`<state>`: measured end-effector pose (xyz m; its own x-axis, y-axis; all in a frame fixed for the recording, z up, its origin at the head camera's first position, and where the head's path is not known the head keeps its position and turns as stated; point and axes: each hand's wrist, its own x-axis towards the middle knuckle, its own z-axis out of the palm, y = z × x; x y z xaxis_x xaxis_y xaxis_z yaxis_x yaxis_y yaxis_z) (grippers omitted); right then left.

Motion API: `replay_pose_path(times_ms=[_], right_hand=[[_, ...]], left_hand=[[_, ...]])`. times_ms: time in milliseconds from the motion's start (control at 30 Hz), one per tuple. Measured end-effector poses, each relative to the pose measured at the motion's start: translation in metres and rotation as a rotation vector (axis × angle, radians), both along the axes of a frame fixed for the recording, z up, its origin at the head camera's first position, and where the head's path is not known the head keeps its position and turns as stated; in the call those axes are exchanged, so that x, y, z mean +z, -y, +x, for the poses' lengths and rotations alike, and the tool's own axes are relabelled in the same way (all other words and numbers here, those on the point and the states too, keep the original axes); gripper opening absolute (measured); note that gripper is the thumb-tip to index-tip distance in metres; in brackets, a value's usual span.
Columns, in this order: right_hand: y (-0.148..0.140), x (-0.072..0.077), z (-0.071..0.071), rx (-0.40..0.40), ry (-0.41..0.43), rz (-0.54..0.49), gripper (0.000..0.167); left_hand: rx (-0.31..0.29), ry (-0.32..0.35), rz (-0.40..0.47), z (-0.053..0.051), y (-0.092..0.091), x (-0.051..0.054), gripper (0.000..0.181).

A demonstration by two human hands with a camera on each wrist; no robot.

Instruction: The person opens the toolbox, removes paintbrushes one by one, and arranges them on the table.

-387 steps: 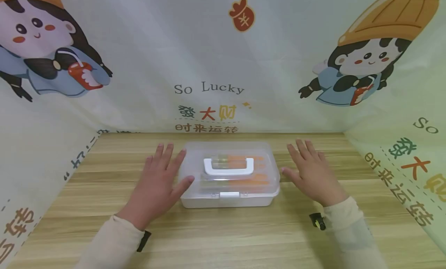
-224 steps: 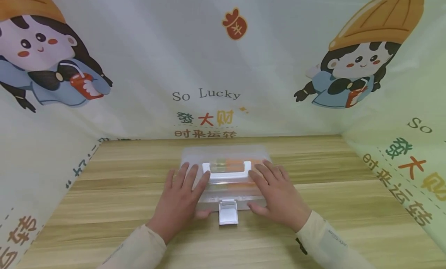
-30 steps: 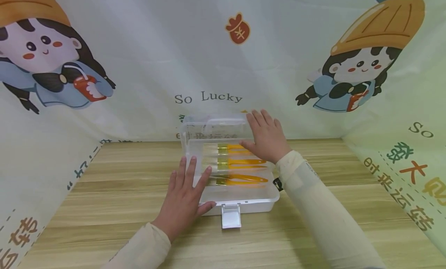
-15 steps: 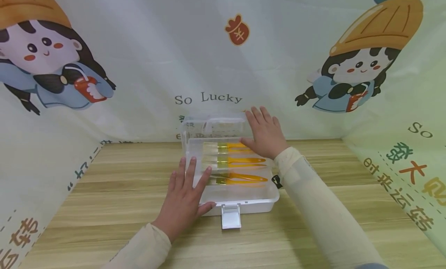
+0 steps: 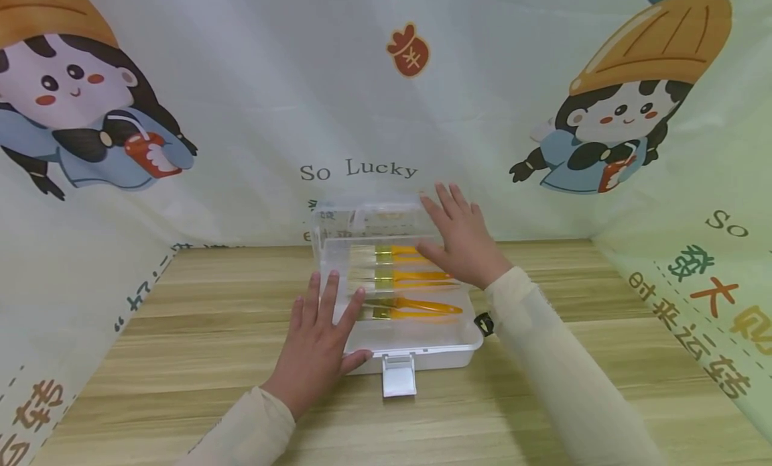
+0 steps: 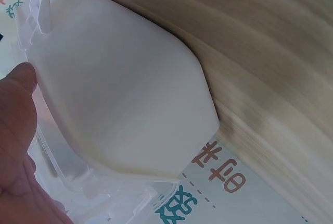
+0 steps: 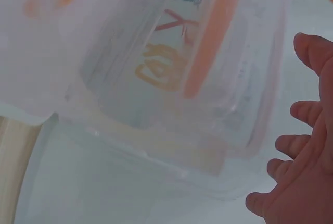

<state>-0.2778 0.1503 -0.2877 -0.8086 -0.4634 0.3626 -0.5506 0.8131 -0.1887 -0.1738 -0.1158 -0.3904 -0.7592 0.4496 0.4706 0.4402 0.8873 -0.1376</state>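
Observation:
A white plastic box [image 5: 434,359] stands on the wooden table, its clear lid [image 5: 374,214] raised at the back and its latch [image 5: 399,377] hanging down in front. Inside lie several brushes [image 5: 425,306] with orange handles and pale bristles. My left hand [image 5: 313,348] rests on the box's left front corner, fingers spread; in the left wrist view the thumb [image 6: 22,78] touches the rim of the white box [image 6: 125,83]. My right hand [image 5: 467,245] is at the lid's right side with fingers spread and holds nothing; in the right wrist view the fingers [image 7: 292,146] appear apart from the lid.
Behind the table [image 5: 211,298] hangs a pale printed cloth [image 5: 253,104] with cartoon figures and lettering, which also covers both sides. A small black object [image 5: 484,324] shows at the right wrist, beside the box's right edge.
Since the oldest frame the latch has dropped and the lid has swung up and back. In the last half second my right hand has shifted slightly right, its fingers spreading wider; the left stays put.

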Motion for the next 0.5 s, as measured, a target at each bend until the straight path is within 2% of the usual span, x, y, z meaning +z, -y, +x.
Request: replay_pose_path(times_ms=[133,233,367,500], right_hand=[[0.005,-0.010,0.023,0.050,-0.055,-0.016,0.077],[0.012,-0.021,0.037,0.060,-0.025,0.028,0.079],[0.022,-0.035,0.044,0.008,0.045,0.149,0.076],[0.027,-0.043,0.044,-0.035,0.028,0.231,0.069]], left_hand=[[-0.017,-0.027,0.011,0.000,0.001,-0.001,0.094],[-0.031,-0.050,0.025,0.000,0.002,-0.002,0.096],[-0.020,-0.034,0.024,0.000,0.002,-0.001,0.096],[0.008,0.007,0.010,0.000,0.002,0.000,0.096]])
